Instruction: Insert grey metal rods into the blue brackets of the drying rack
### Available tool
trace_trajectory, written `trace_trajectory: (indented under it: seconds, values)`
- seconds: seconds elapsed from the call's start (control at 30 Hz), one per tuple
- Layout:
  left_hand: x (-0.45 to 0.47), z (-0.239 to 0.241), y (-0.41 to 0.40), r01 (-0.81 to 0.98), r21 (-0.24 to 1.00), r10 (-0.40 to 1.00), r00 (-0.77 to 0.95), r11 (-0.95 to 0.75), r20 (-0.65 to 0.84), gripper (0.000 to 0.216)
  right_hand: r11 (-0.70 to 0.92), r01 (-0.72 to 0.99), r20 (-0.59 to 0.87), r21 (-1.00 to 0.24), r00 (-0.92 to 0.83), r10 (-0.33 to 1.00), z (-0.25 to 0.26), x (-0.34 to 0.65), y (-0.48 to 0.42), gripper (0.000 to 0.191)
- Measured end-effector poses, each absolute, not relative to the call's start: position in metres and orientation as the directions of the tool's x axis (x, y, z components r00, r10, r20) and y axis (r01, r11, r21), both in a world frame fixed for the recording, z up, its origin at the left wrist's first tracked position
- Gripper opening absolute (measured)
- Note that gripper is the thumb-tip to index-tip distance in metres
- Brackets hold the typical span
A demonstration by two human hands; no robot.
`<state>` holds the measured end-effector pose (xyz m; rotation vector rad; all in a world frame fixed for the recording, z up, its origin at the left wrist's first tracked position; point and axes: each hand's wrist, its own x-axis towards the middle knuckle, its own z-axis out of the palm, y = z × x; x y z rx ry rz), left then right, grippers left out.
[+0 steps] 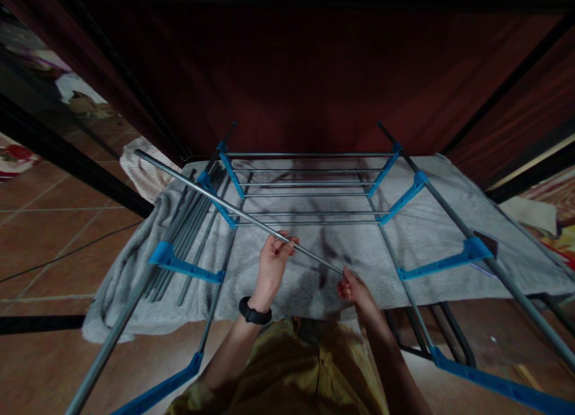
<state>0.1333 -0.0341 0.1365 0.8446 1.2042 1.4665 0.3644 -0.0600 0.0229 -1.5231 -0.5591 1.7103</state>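
Rod in both hands, slanting over the grey blanket, between the two sides of the rack. Far end points up-left, past the loose rods; near end at the right hand. Left hand: thumb and fingers pinched on the rod, right of its middle. Right hand: closed on the rod's lower right end, fingers curled. Black wristband on left wrist.

Rack: grey posts both sides, blue brackets on them. Crossbars join the two sides at the far end, beyond the hands; nearer brackets have no bars between them. Loose rods lie in a bunch on the blanket, at the left side of the rack, roughly parallel, partly behind post and brackets. Dark red curtain behind. Tiled floor at left, dark cable across it.
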Motion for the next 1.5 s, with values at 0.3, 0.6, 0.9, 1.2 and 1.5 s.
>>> trace_trajectory:
  seconds: [0.3,0.6,0.9,1.2,1.5]
  values:
    - [0.141,0.131,-0.038,-0.244,0.969,0.973,-0.215,0.027,-0.082,0.036,-0.639,-0.202,-0.643,-0.742,-0.052,0.764,0.020,0.347,-0.070,0.056]
    - [0.144,0.123,-0.042,-0.195,0.980,0.974,-0.215,0.027,-0.069,0.036,-0.676,-0.236,-0.654,-0.698,-0.174,0.736,0.019,0.324,-0.075,0.054]
    - [0.152,0.119,-0.050,-0.182,0.982,0.981,-0.174,0.053,-0.085,0.031,-0.724,-0.234,-0.658,-0.649,-0.304,0.689,0.030,0.304,-0.080,0.049]
    - [0.142,0.121,-0.047,-0.111,0.994,0.991,-0.131,-0.020,0.005,0.029,-0.673,-0.171,-0.628,-0.719,-0.253,0.736,0.030,0.307,-0.077,0.042]
    - [0.136,0.118,-0.045,0.005,0.999,0.990,-0.138,-0.042,0.042,0.032,-0.571,-0.247,-0.546,-0.783,-0.166,0.821,0.031,0.325,-0.069,0.043]
